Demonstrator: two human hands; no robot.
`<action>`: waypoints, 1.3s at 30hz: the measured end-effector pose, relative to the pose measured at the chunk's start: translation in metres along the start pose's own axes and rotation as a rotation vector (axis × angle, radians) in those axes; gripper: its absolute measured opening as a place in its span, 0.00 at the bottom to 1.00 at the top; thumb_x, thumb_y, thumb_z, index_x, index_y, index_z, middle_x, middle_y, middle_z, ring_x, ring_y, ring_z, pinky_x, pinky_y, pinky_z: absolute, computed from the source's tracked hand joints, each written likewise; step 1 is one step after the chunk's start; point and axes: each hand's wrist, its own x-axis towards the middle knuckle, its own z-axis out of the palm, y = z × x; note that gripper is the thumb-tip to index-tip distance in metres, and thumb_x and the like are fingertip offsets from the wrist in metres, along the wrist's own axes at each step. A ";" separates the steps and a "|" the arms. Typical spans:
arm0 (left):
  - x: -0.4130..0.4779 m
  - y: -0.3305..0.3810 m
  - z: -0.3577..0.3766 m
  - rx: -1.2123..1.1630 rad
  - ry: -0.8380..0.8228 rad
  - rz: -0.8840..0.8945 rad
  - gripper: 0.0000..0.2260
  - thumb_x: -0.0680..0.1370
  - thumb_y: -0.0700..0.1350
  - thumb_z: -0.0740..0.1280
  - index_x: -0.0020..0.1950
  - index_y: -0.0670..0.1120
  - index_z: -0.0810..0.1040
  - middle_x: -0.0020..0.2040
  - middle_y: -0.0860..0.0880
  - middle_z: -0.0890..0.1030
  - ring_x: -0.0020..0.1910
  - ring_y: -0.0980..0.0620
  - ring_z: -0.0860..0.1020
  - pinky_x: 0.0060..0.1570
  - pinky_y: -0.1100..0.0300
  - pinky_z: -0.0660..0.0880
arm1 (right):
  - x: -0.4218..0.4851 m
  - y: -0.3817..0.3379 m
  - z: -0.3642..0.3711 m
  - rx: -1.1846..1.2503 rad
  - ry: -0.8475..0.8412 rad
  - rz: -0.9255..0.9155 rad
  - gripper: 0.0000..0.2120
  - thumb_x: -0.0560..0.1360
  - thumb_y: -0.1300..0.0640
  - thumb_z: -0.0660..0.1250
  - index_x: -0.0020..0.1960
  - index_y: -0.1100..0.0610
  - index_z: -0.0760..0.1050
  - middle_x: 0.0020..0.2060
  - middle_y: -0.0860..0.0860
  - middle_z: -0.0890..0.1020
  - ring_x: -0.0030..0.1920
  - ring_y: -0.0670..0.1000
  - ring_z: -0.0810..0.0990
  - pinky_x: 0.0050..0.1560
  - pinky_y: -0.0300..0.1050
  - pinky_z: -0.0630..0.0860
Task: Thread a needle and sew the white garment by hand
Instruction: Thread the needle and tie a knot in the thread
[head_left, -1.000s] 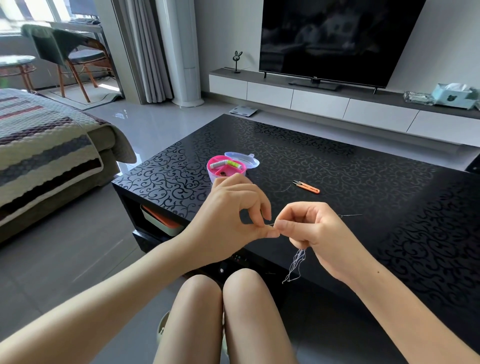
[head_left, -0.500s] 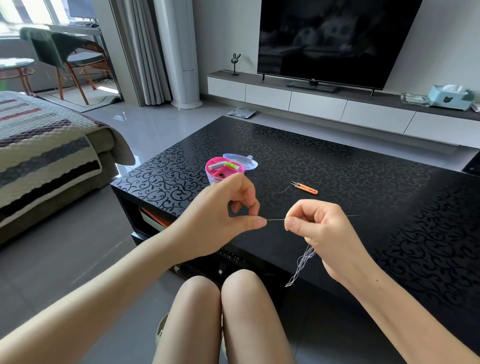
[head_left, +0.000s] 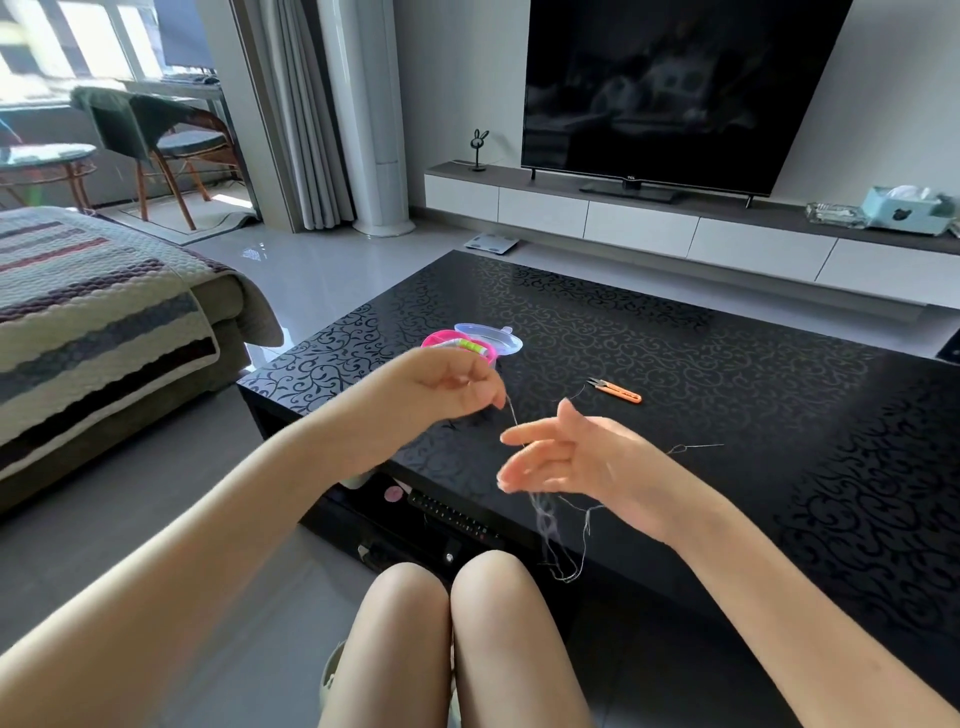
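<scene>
Thread (head_left: 541, 512) pinched in curled left hand (head_left: 452, 387), draped over released flat right hand (head_left: 563, 460), tangle hanging below, snips (head_left: 615, 391) beyond on table (head_left: 737, 358).

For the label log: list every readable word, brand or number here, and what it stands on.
"TCL", tiny and faint: lower bezel of the television.
Remote control under the table: button marks too small to read.
No other text shows.

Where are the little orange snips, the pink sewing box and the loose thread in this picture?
orange snips (head_left: 623, 395), head view, on the orange handle.
pink sewing box (head_left: 432, 340), head view, on its left rim.
thread (head_left: 541, 513), head view, on the hanging tangle.
</scene>
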 end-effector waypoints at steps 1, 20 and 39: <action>0.004 0.004 -0.004 -0.019 0.004 0.000 0.09 0.78 0.47 0.66 0.39 0.56 0.81 0.41 0.58 0.81 0.47 0.58 0.78 0.56 0.60 0.71 | 0.006 0.004 0.000 -0.010 0.009 0.000 0.33 0.75 0.32 0.54 0.61 0.59 0.76 0.52 0.58 0.84 0.57 0.56 0.81 0.67 0.56 0.69; 0.052 0.017 -0.106 -0.742 0.504 -0.036 0.08 0.80 0.38 0.60 0.42 0.45 0.74 0.41 0.50 0.85 0.46 0.51 0.83 0.45 0.60 0.73 | 0.028 0.097 -0.059 -0.227 0.370 0.211 0.44 0.73 0.31 0.39 0.42 0.61 0.83 0.21 0.54 0.70 0.22 0.47 0.64 0.31 0.38 0.65; 0.022 -0.115 -0.117 -1.221 0.882 -0.427 0.12 0.83 0.38 0.51 0.45 0.44 0.70 0.43 0.49 0.77 0.40 0.52 0.76 0.36 0.64 0.67 | -0.030 0.105 -0.173 0.383 1.220 0.112 0.25 0.76 0.44 0.66 0.30 0.54 0.58 0.17 0.45 0.61 0.15 0.42 0.55 0.16 0.33 0.51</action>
